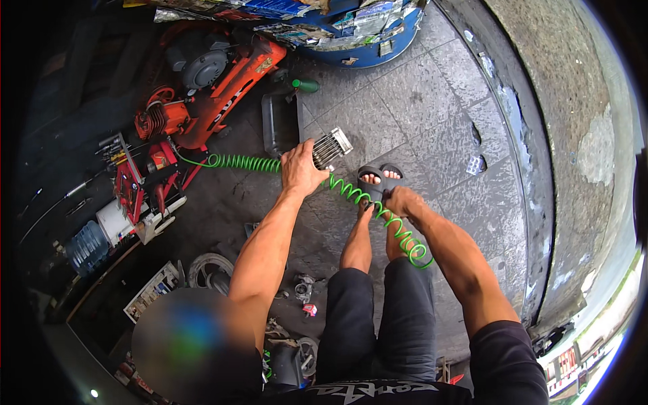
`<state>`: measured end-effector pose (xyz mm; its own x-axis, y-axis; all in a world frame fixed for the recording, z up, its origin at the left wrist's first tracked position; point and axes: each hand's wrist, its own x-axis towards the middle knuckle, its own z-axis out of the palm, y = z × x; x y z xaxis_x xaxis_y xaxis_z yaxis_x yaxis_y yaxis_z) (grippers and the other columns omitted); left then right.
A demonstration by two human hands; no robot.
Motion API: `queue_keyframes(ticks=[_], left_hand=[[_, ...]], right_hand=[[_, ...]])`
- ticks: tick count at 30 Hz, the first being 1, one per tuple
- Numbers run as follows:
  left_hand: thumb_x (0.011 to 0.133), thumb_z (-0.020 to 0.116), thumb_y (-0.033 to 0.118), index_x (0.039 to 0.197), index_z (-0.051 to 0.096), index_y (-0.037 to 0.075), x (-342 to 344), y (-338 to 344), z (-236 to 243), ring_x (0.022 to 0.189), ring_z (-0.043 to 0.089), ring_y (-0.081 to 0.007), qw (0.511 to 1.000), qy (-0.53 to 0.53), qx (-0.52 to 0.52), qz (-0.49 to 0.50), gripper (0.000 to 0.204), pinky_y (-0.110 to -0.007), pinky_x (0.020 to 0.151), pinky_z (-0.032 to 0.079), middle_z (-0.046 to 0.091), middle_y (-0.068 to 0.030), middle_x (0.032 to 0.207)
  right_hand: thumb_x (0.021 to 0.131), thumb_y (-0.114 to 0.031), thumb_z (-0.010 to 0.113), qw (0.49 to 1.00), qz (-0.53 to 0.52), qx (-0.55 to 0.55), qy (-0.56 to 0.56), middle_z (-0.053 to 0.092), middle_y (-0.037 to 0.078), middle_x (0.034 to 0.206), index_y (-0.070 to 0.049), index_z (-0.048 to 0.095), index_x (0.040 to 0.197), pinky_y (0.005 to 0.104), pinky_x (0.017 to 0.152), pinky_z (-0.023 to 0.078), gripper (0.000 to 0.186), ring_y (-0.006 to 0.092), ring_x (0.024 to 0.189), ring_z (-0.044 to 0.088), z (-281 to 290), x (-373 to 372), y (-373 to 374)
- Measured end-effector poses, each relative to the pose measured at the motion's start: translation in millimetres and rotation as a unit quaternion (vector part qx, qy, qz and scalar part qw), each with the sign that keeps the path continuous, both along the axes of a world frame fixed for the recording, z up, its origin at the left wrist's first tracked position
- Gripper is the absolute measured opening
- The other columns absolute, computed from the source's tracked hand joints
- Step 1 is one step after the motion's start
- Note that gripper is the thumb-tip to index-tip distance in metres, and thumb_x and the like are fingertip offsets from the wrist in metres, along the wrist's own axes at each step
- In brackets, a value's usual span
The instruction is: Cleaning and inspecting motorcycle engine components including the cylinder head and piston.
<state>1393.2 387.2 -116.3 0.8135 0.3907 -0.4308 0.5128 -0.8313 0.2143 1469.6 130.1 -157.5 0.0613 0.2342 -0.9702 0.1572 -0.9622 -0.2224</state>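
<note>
My left hand is closed around a finned metal engine cylinder, held out over the floor with its fins showing past my fingers. A green coiled air hose comes from the left, passes under or behind that hand and sags toward my right forearm. My right hand is closed in a grip above my feet, to the right of the cylinder. It holds what looks like an air blow gun, its dark tip pointing left; the fingers hide most of it.
A red air compressor stands at the far left, near a dark rectangular tray and a green bottle. A blue drum is at the back. Loose parts lie left of my legs, including a metal part. A concrete ledge runs along the right.
</note>
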Motion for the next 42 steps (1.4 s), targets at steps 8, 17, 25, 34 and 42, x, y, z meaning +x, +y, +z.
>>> queue_keyframes(ticks=[8,17,25,34,42], left_hand=[[0.066,0.08,0.024,0.131,0.049,0.007,-26,-7,-1,0.123,0.051,-0.0273,0.999,0.0,0.01,-0.034,0.074,-0.045,0.108,0.031,0.058,-0.0114,0.128],[0.061,0.085,0.024,0.133,0.045,0.005,-35,-23,-16,0.127,0.046,-0.0286,0.979,-0.029,0.062,-0.193,0.084,-0.054,0.11,0.026,0.053,-0.0124,0.132],[0.084,0.056,0.019,0.123,0.052,0.003,-28,-49,-50,0.119,0.052,-0.029,0.923,-0.051,0.195,-0.329,0.042,-0.051,0.107,0.032,0.058,-0.015,0.119],[0.087,0.054,0.02,0.126,0.053,0.004,-23,-42,-23,0.123,0.05,-0.0287,0.893,-0.125,0.168,-0.399,0.042,-0.05,0.11,0.031,0.057,-0.0131,0.124],[0.06,0.082,0.026,0.113,0.05,0.001,4,-44,-17,0.107,0.059,-0.0331,0.989,-0.135,-0.059,-0.002,0.066,-0.047,0.095,0.038,0.061,-0.0199,0.109]], right_hand=[[0.087,-0.02,0.052,0.994,0.054,-0.09,0.027,0.072,0.015,0.086,-0.001,0.071,0.092,0.0377,0.074,0.056,0.028,0.0277,0.08,0.071,-15,20,-36],[0.087,-0.027,0.055,0.999,-0.042,-0.016,-0.03,0.072,0.018,0.082,-0.005,0.072,0.096,0.042,0.072,0.057,0.029,0.0328,0.081,0.072,41,18,-68],[0.084,-0.043,0.064,0.966,-0.139,0.098,-0.194,0.068,0.027,0.088,-0.001,0.07,0.088,0.0484,0.078,0.052,0.042,0.0428,0.087,0.066,143,-14,-32],[0.082,-0.033,0.067,0.963,-0.218,0.138,-0.075,0.067,0.019,0.071,0.004,0.069,0.088,0.041,0.063,0.051,0.037,0.025,0.066,0.068,112,40,5],[0.088,-0.021,0.062,0.936,-0.193,0.173,-0.238,0.062,0.012,0.069,0.005,0.067,0.107,0.0338,0.051,0.045,0.032,0.0156,0.051,0.052,147,15,-3]])
